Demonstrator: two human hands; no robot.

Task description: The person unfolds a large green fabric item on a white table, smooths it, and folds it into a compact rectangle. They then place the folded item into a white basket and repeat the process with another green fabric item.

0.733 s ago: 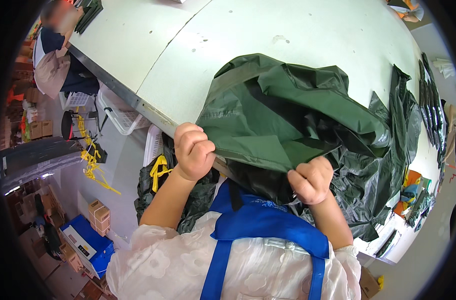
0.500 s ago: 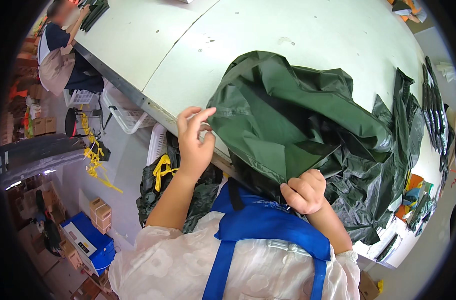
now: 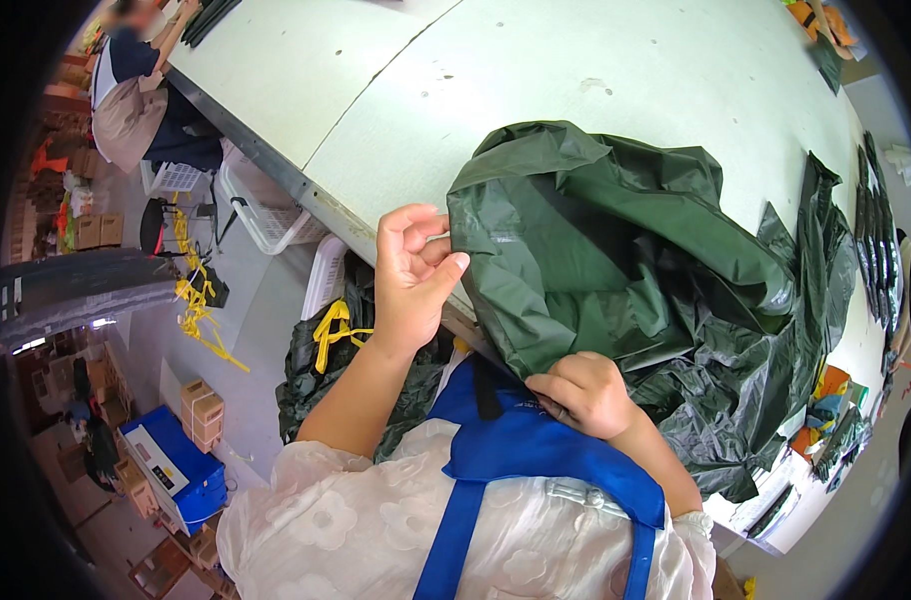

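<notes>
A crumpled piece of dark green waterproof cloth [image 3: 586, 245] lies at the table's near edge, its opening facing me and a taped seam visible inside. My left hand [image 3: 411, 280] is by the cloth's left edge, fingers loosely curled and the thumb apart from them. Its fingertips reach the edge, and some may go behind it. Lower down, my right hand [image 3: 588, 395] is closed on the near hem in a pinch, close to my blue apron [image 3: 546, 445]. More of the shiny dark green material [image 3: 716, 405] spreads rumpled to the right.
The big white table [image 3: 376, 140] extends ahead. Folded dark bundles [image 3: 869, 240] lie at its right. Below its left edge are white plastic baskets [image 3: 266, 205] and a dark heap [image 3: 316, 390] with yellow ties. A co-worker [image 3: 141, 100] is at the far left.
My left thumb has come up toward the cloth's left edge, and the fingers have curled more. My right hand has shifted left and nearer along the hem. The view has shifted slightly.
</notes>
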